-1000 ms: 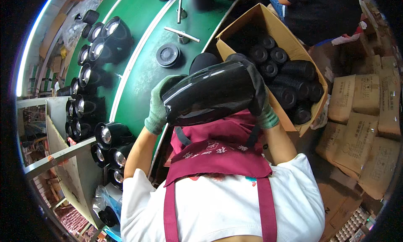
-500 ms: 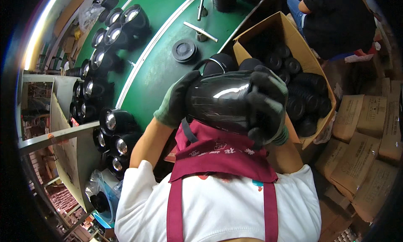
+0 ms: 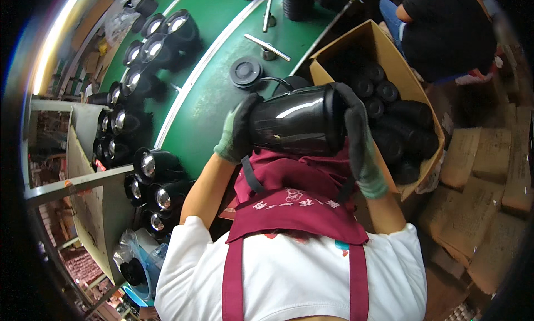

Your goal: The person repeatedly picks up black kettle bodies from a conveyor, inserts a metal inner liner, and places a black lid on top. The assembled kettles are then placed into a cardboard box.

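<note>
A glossy black jug (image 3: 295, 123) with a curved handle on its far side lies sideways in front of my apron. My gloved left hand (image 3: 241, 126) is wrapped round its left end. At the right end, my gloved right hand (image 3: 357, 129) presses its palm against the jug, with fingertips over the upper rim. What sits inside that end is hidden by the glove. Just beyond the jug, on the green table (image 3: 206, 107), rests a round black lid (image 3: 246, 72).
Metal T-shaped rods (image 3: 267, 47) stand on the table beyond the lid. Many black vessels with shiny metal ends (image 3: 161, 198) line the left side. An open carton (image 3: 320, 70) of black round parts is at my right, near stacked boxes (image 3: 470, 215). A person (image 3: 445, 31) sits at the far right.
My right hand has moved from over the jug's front to its right end, uncovering more of the body. The jug has levelled slightly; my left hand keeps its hold.
</note>
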`<move>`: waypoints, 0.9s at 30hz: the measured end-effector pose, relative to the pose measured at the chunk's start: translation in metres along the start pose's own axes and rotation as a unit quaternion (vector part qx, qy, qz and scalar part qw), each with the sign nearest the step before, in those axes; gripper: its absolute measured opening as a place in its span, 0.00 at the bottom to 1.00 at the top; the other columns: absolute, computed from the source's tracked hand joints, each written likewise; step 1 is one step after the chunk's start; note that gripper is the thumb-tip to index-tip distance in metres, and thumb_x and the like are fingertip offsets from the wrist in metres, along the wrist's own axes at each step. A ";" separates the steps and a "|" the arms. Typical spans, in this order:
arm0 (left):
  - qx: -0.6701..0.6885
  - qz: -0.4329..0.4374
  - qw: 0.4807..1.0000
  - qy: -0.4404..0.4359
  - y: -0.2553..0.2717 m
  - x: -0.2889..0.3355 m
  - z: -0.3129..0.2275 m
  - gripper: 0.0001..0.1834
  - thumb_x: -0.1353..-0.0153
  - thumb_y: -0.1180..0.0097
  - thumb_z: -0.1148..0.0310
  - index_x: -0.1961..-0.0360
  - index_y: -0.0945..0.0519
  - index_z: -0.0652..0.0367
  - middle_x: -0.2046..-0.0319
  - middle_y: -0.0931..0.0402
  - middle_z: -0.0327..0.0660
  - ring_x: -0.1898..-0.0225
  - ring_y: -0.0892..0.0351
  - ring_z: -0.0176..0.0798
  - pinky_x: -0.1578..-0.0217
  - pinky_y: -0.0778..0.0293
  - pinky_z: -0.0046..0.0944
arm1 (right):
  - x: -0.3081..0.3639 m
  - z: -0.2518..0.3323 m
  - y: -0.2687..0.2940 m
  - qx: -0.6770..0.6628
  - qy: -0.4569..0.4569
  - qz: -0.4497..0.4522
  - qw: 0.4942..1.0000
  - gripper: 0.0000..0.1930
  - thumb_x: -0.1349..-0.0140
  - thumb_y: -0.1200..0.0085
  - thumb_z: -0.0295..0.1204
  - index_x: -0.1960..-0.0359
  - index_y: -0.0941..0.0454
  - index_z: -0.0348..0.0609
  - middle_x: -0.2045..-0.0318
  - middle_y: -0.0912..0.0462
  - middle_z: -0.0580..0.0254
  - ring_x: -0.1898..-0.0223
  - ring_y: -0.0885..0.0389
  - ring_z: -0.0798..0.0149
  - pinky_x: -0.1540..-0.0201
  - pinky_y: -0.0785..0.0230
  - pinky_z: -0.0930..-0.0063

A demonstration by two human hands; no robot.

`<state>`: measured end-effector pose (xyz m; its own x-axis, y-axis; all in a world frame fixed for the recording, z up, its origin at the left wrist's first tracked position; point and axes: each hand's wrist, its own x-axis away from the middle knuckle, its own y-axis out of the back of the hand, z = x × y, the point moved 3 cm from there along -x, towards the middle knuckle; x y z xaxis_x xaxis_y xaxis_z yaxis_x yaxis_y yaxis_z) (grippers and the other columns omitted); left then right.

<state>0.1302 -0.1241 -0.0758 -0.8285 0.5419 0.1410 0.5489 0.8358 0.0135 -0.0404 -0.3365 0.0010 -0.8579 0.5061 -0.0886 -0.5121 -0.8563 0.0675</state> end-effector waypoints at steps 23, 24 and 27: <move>0.116 -0.094 0.989 0.011 0.014 -0.012 -0.091 0.12 0.37 0.44 0.69 0.56 0.22 0.64 0.62 0.21 0.41 0.60 0.22 0.36 0.56 0.28 0.34 | -0.017 -0.113 -0.027 0.037 0.159 -0.096 0.982 0.34 0.36 0.47 0.52 0.37 0.39 0.40 0.42 0.30 0.48 0.44 0.26 0.52 0.40 0.33 0.59; -0.017 -0.080 0.994 -0.072 0.029 -0.013 -0.071 0.13 0.41 0.43 0.71 0.56 0.22 0.64 0.62 0.22 0.44 0.60 0.22 0.41 0.56 0.28 0.36 | -0.031 -0.079 -0.038 -0.068 0.116 -0.057 0.989 0.36 0.35 0.47 0.51 0.35 0.42 0.39 0.40 0.31 0.48 0.43 0.26 0.53 0.39 0.33 0.60; -0.266 -0.033 0.951 -0.156 0.053 -0.055 -0.058 0.16 0.48 0.43 0.75 0.56 0.23 0.64 0.62 0.24 0.49 0.59 0.23 0.49 0.56 0.27 0.40 | -0.061 -0.077 -0.056 -0.117 0.129 -0.003 0.985 0.28 0.33 0.51 0.41 0.37 0.38 0.37 0.40 0.32 0.53 0.39 0.32 0.58 0.36 0.40 0.65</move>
<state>0.2107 -0.1149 -0.0256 -0.8097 0.5598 -0.1762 0.4047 0.7501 0.5230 0.0440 -0.3272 -0.0743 -0.7999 0.4949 -0.3395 -0.4682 -0.8685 -0.1628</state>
